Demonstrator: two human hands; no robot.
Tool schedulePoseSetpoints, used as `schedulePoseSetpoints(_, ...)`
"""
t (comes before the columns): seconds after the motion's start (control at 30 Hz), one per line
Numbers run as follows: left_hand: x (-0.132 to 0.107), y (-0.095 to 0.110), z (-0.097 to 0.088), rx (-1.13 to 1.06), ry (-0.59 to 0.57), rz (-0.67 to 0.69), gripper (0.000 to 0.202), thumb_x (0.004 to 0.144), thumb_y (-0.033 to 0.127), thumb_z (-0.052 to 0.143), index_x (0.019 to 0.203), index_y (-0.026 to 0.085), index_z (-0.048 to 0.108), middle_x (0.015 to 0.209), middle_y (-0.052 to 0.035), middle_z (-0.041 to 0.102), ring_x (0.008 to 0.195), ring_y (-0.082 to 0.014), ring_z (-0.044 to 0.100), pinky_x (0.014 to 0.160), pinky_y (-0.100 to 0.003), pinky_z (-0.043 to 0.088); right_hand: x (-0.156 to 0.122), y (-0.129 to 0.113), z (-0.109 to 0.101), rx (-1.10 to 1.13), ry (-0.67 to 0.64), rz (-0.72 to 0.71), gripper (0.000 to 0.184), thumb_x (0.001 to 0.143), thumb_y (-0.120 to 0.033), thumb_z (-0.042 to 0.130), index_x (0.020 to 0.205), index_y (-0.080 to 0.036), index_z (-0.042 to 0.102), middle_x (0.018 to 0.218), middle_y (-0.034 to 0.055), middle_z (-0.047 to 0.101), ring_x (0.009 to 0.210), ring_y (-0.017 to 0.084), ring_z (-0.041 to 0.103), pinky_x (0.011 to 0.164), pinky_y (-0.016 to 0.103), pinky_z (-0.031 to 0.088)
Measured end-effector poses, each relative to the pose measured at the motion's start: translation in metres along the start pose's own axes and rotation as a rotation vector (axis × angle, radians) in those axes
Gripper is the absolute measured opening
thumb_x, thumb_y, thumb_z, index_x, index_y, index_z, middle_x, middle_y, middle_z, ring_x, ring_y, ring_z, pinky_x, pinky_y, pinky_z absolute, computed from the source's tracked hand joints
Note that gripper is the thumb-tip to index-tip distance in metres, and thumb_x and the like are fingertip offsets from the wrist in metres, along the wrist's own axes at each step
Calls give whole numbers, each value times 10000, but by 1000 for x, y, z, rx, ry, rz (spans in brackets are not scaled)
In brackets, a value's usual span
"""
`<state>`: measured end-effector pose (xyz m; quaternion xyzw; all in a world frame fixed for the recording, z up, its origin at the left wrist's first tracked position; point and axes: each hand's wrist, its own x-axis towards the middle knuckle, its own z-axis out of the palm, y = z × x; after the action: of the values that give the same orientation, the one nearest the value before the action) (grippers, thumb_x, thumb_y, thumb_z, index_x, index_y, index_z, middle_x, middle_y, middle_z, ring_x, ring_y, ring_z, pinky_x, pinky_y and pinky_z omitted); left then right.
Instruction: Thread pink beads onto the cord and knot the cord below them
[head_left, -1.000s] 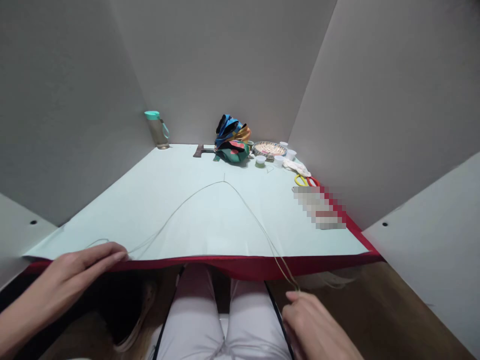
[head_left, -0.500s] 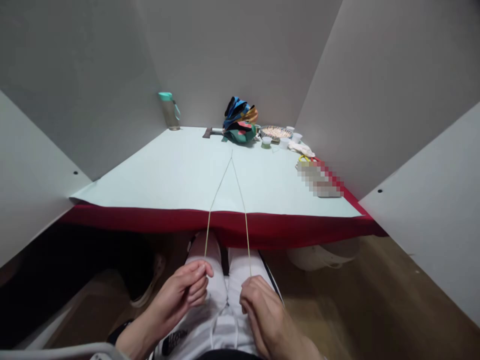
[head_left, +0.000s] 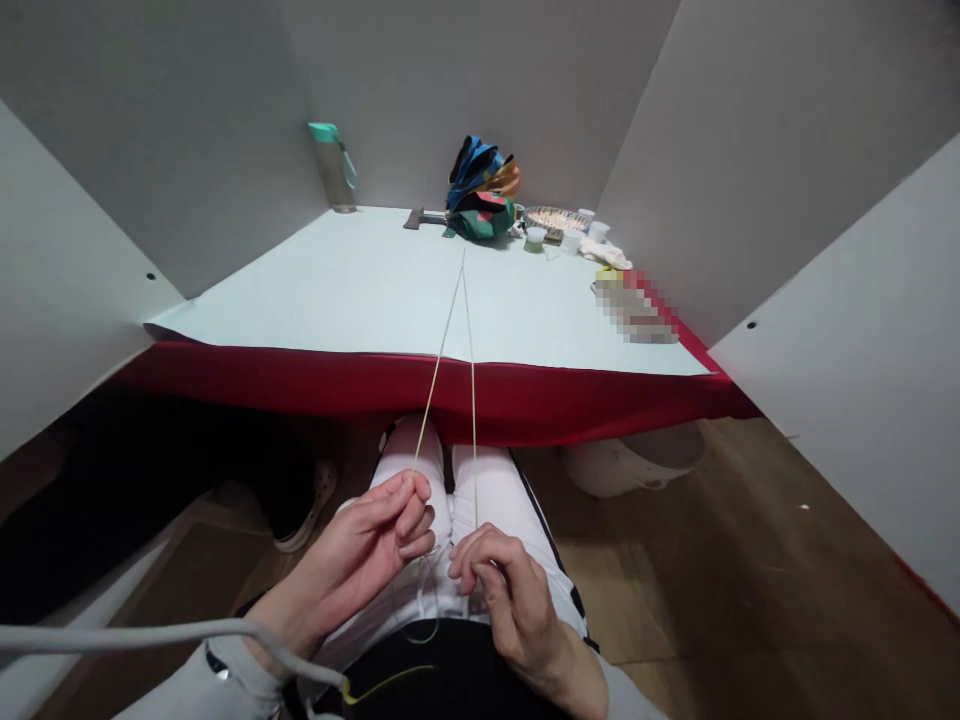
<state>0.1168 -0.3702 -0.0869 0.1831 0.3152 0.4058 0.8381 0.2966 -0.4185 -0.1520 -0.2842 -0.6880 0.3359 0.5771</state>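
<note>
A thin yellowish cord (head_left: 473,400) makes a narrow inverted V, its two strands meeting at a point over the table. My left hand (head_left: 390,530), closed in a pinch of thumb and forefinger, grips the left strand. The right strand runs down to the curled fingers of my right hand (head_left: 506,590), which are bent round it above my lap; the exact contact is partly hidden. Below the hands, a loose loop of cord hangs over my white trousers (head_left: 487,470) and dark top. Both strands look taut.
On the pale table sheet (head_left: 315,300) stand a bottle (head_left: 334,170), a hammer-like tool (head_left: 424,218), colourful folded fabric (head_left: 484,195), a round tray (head_left: 555,212) and small cups (head_left: 571,242). A white cable (head_left: 172,632) crosses my left forearm. Under the table is a white bucket (head_left: 600,470).
My view has tilted down, so the table sits higher. My right hand has shifted left, closer to my left hand, narrowing the V. The loose loop now shows below.
</note>
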Motion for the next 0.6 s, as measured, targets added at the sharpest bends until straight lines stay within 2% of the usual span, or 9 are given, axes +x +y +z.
schedulePoseSetpoints(0.27, -7, -17, -11, -38, -13, -34, 149, 823, 240, 800, 778, 117, 730, 508, 54, 382, 493, -76, 304, 494, -183, 360, -4, 1, 0, -67, -18, -57, 188, 1013, -94, 350, 1039, -208, 497, 821, 37, 595, 814, 161, 609, 721, 306, 535)
schedulePoseSetpoints(0.37, -11, -20, -9, -68, 2, -27, 149, 820, 240, 808, 770, 122, 731, 543, 33, 457, 515, -77, 371, 522, -181, 397, -7, -3, 0, -81, -72, -129, 200, 999, -86, 353, 1082, -204, 491, 824, 47, 592, 841, 175, 607, 725, 311, 537)
schedulePoseSetpoints(0.5, -19, -22, 1, -80, 1, -48, 151, 812, 248, 817, 761, 129, 740, 604, -2, 557, 549, -87, 471, 566, -194, 440, -9, -11, -1, -160, -224, -181, 246, 952, -33, 363, 1104, -197, 464, 839, 58, 600, 802, 171, 577, 713, 314, 527)
schedulePoseSetpoints(0.6, -26, -26, 2, 8, -9, -100, 202, 798, 298, 829, 721, 134, 740, 592, -26, 591, 553, -107, 522, 582, -215, 454, -11, -13, -2, -169, -208, -215, 224, 957, -53, 364, 1096, -194, 470, 834, 62, 605, 783, 175, 575, 701, 327, 534)
